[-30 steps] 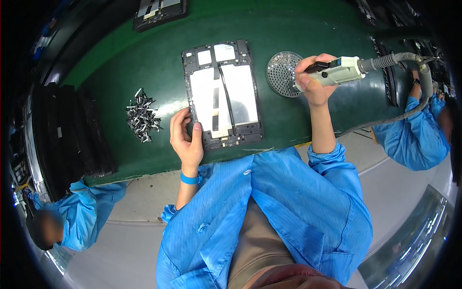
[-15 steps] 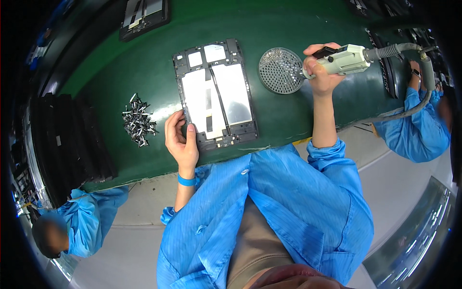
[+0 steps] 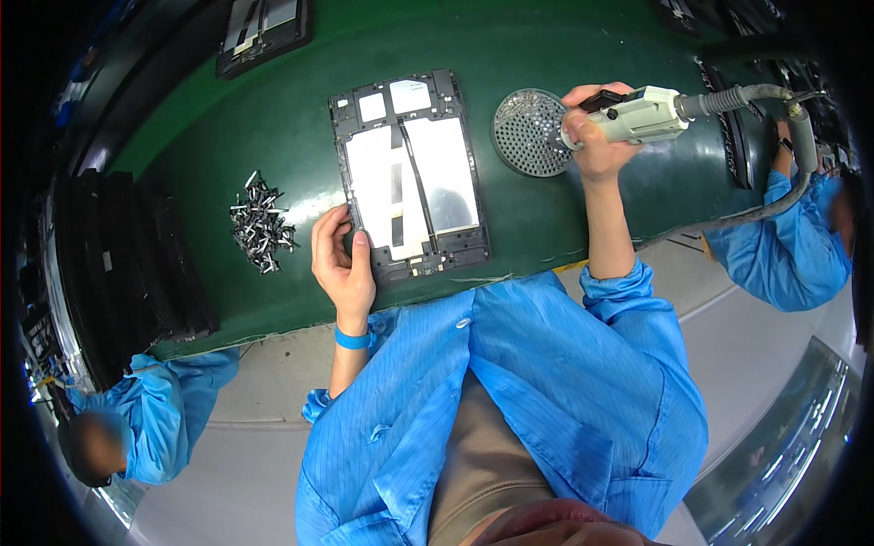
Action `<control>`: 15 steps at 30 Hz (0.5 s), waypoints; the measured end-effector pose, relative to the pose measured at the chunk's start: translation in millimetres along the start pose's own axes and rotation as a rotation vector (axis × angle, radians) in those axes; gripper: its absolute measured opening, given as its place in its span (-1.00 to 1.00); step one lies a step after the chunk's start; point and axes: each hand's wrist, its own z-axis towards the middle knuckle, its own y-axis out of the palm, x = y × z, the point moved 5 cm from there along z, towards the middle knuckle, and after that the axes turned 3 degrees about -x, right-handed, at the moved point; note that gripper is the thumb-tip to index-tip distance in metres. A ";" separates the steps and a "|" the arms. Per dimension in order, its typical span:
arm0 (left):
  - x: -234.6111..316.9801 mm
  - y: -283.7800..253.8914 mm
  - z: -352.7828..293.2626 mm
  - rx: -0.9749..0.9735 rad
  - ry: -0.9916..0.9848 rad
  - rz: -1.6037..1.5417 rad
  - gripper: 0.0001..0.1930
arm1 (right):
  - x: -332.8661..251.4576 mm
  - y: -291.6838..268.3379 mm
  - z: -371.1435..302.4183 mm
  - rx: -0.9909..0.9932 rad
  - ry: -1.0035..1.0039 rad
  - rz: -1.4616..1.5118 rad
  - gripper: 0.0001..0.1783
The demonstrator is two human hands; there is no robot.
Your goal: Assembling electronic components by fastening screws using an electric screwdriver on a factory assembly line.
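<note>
An opened tablet [image 3: 451, 182] lies upright on the green table, its inner side up, with white panels, a black frame and a dark ribbon cable. My left hand [image 3: 344, 268] grips its lower left edge, thumb on the frame and fingers curled at the side. In my right hand [image 3: 601, 150] is a pale electric screwdriver [image 3: 651, 116], fingers wrapped round its body. Its front end points left, over the right rim of a round, perforated screw tray [image 3: 528, 136]. Small screws glint in the tray; the driver's tip is too small to make out.
Left of the tablet sits a pile of small black and silver parts [image 3: 261, 223]. Dark stacked panels [image 3: 127, 264] stand at the far left, and another opened tablet [image 3: 264, 35] lies farther back. The driver's thick cable [image 3: 806, 155] loops down at right. Co-workers sit at both sides.
My right hand and the electric screwdriver have shifted slightly left, closer over the screw tray. My left hand keeps its grip on the tablet.
</note>
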 end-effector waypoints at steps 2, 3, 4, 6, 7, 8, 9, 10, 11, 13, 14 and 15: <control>-0.5 -0.4 0.0 0.003 0.001 -0.004 -0.66 | 1.7 0.9 -0.9 -0.010 -0.001 0.009 -0.59; -0.5 -0.8 0.0 0.006 0.003 -0.008 -0.66 | 2.0 0.5 -1.3 -0.004 0.003 0.002 -0.58; -0.6 -1.1 0.0 0.008 0.001 -0.008 -0.66 | 2.4 0.0 -1.8 0.002 0.007 -0.006 -0.57; -0.6 -0.5 0.6 0.005 -0.001 -0.007 -0.66 | 2.9 -1.4 -2.0 0.007 0.008 0.000 -0.57; -0.7 -0.5 0.9 0.006 -0.001 -0.007 -0.66 | 2.9 -2.4 -1.9 0.014 0.009 0.006 -0.56; -1.0 -0.9 0.5 0.006 -0.004 -0.005 -0.66 | 2.9 -2.2 -1.8 0.013 0.011 0.009 -0.56; -1.3 -1.3 0.1 0.005 -0.006 -0.004 -0.66 | 2.6 -2.0 -1.3 0.008 0.014 0.002 -0.56; -1.7 -1.7 -0.3 0.008 -0.007 -0.002 -0.66 | 2.7 -1.9 -1.0 0.004 0.017 -0.004 -0.55; -2.3 -1.4 -0.3 0.009 -0.008 -0.013 -0.66 | 2.7 -3.0 -1.0 0.004 0.017 -0.005 -0.55; -2.7 -0.8 -0.3 0.010 -0.009 -0.024 -0.66 | 3.2 -5.1 -1.1 0.001 0.025 -0.006 -0.54; -2.6 -0.9 -0.3 0.008 -0.012 -0.016 -0.66 | 3.0 -5.1 -1.2 0.001 0.026 -0.005 -0.54; -2.6 -0.8 -0.3 0.006 -0.015 -0.009 -0.66 | 2.4 -4.9 -1.6 0.001 0.027 0.003 -0.54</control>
